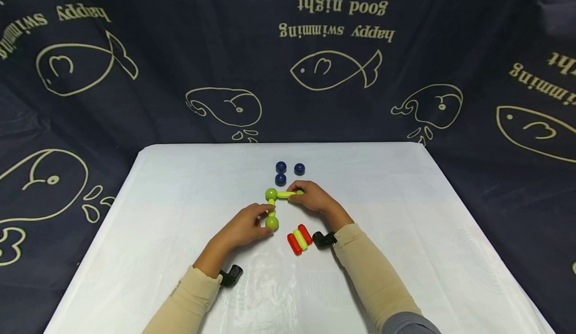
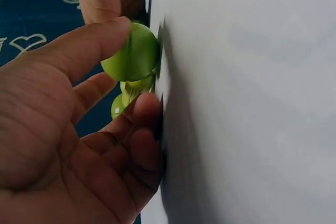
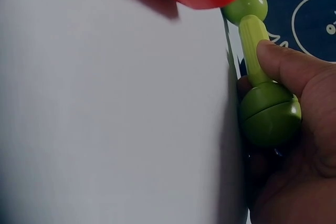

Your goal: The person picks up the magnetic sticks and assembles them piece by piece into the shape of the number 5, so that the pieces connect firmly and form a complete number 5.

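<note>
Green balls and yellow-green rods are joined into an L shape on the table. A corner ball (image 1: 271, 194) links one rod (image 1: 271, 209), running toward the near ball (image 1: 272, 223), with another rod (image 1: 283, 194) running right to an end ball (image 3: 270, 114). My left hand (image 1: 247, 225) holds the near end, its thumb (image 2: 100, 40) on the near ball and its fingers around the far side by the rod. With thumb and fingers, my right hand (image 1: 311, 197) pinches the right-hand rod, and the end ball sits close to the palm, partly hidden in the head view.
Two red rods (image 1: 294, 244) flank a yellow-green rod (image 1: 300, 239) between the forearms. Three dark blue balls (image 1: 281, 179) lie beyond the hands. The white table (image 1: 202, 184) meets a dark patterned cloth (image 1: 270, 64) at its far edge. Black wrist cameras (image 1: 324, 240) jut inward.
</note>
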`<state>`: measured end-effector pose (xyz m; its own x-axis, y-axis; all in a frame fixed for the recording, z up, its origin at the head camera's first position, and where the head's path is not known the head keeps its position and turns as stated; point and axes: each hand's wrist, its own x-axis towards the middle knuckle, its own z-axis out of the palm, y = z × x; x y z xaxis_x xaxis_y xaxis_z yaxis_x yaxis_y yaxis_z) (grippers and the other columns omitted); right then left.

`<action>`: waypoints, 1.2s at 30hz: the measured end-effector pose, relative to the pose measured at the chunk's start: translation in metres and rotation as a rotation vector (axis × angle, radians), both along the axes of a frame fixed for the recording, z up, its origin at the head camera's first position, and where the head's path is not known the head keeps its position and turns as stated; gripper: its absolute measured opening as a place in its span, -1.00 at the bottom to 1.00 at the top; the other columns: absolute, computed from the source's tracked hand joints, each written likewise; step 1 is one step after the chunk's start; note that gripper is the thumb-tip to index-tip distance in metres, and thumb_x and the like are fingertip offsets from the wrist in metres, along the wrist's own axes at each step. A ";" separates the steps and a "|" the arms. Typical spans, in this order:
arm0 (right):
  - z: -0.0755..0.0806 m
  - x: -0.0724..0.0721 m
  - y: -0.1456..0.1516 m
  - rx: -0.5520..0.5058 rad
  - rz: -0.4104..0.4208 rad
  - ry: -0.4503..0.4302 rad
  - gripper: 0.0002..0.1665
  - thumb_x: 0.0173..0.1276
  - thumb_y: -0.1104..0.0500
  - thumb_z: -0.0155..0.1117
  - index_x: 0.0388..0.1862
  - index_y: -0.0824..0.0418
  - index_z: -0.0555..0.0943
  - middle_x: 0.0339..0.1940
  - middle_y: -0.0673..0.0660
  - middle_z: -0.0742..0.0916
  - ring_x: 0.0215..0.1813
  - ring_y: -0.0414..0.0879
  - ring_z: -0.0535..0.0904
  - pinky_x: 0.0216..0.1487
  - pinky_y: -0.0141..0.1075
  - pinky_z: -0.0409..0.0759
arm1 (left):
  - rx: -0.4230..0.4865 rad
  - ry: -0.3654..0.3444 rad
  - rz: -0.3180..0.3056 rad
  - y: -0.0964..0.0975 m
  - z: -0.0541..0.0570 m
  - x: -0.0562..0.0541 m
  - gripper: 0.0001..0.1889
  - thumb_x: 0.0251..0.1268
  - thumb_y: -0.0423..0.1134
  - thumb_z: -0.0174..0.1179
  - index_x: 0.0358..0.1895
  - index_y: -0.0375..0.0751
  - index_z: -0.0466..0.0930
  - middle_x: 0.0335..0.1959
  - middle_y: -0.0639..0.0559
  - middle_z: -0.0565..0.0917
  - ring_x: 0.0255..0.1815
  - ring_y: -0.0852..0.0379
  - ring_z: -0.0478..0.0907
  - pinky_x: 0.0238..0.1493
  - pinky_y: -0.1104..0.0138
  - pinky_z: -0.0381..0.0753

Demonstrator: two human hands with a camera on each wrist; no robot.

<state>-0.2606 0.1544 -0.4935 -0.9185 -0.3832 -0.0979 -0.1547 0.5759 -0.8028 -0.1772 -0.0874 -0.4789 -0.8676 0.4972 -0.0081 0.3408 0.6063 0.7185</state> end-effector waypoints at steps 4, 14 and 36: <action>0.000 0.000 0.000 0.004 0.003 -0.001 -0.87 0.35 0.18 0.35 -0.14 0.11 0.69 -0.21 0.01 0.68 -0.10 -0.05 0.52 0.09 -0.11 0.45 | -0.060 0.036 -0.032 0.001 -0.002 -0.005 -0.38 0.17 -0.15 0.44 0.32 -0.16 0.51 -0.11 -0.06 0.55 -0.21 0.09 0.46 -0.12 0.22 0.48; 0.003 0.001 0.000 -0.002 0.007 -0.002 -0.88 0.35 0.19 0.35 -0.14 0.12 0.69 -0.21 0.01 0.68 -0.11 -0.06 0.51 0.09 -0.11 0.45 | -0.097 0.041 -0.024 0.006 -0.001 -0.008 -0.45 0.10 -0.11 0.46 0.20 -0.15 0.59 -0.14 -0.02 0.53 -0.19 0.09 0.47 -0.10 0.19 0.49; 0.000 0.003 0.004 0.013 0.036 0.019 -0.81 0.37 0.15 0.34 -0.05 0.10 0.66 -0.15 0.01 0.67 -0.09 -0.07 0.51 0.08 -0.11 0.46 | -0.104 -0.009 -0.027 0.006 0.001 -0.006 -0.42 0.12 -0.15 0.44 0.25 -0.11 0.54 -0.15 0.02 0.47 -0.24 0.14 0.42 -0.15 0.23 0.47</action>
